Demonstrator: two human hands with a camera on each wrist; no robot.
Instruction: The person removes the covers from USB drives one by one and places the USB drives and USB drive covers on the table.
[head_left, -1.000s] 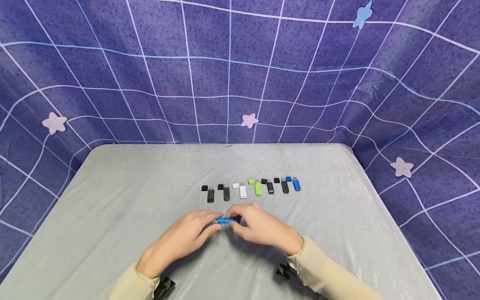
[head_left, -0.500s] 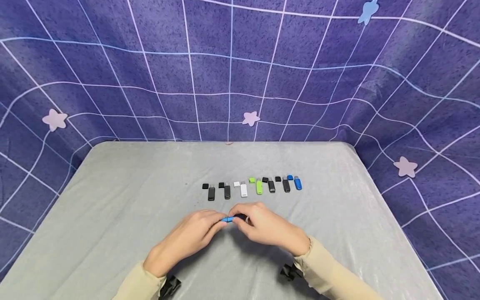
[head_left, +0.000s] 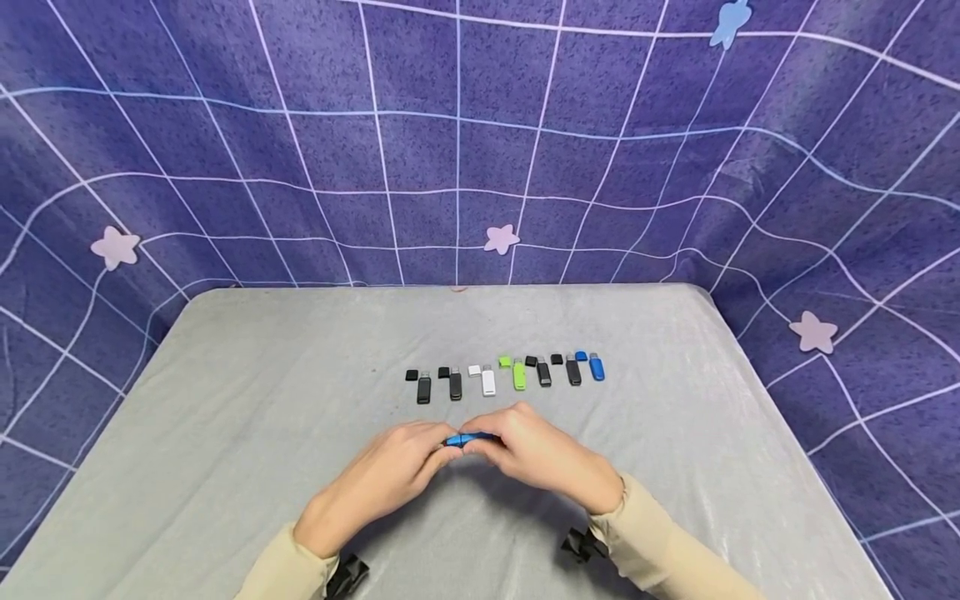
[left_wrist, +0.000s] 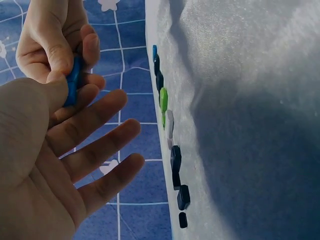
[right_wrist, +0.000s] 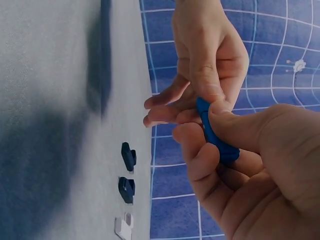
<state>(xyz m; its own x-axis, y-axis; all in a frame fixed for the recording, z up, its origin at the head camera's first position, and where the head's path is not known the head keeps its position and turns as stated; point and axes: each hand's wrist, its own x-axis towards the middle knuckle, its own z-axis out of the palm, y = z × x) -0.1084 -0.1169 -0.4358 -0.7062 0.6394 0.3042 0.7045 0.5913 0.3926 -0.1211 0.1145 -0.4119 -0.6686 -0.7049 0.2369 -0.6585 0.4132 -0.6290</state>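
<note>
Both hands hold one blue USB stick point(head_left: 454, 440) between them, raised over the near part of the table. My left hand point(head_left: 393, 467) pinches its left end between thumb and forefinger. In the left wrist view that hand's other fingers point(left_wrist: 102, 160) spread out straight. My right hand point(head_left: 536, 450) grips the other end, thumb on top and fingers curled beneath, as the right wrist view shows. A seam crosses the blue stick point(right_wrist: 212, 135) between the two thumbs. Fingers cover much of it, including both ends in the head view.
Beyond the hands lies a row of uncapped USB sticks, each with its cap beside it: black point(head_left: 423, 389), white point(head_left: 488, 382), green point(head_left: 519, 376), and a blue one point(head_left: 596, 367) at the right end. A grey cloth covers the table point(head_left: 300, 350); a purple curtain point(head_left: 420, 150) hangs behind.
My left hand has moved right and now pinches farther over the blue stick's end. The two hands' fingertips have come together, hiding more of the stick. The row is unchanged.
</note>
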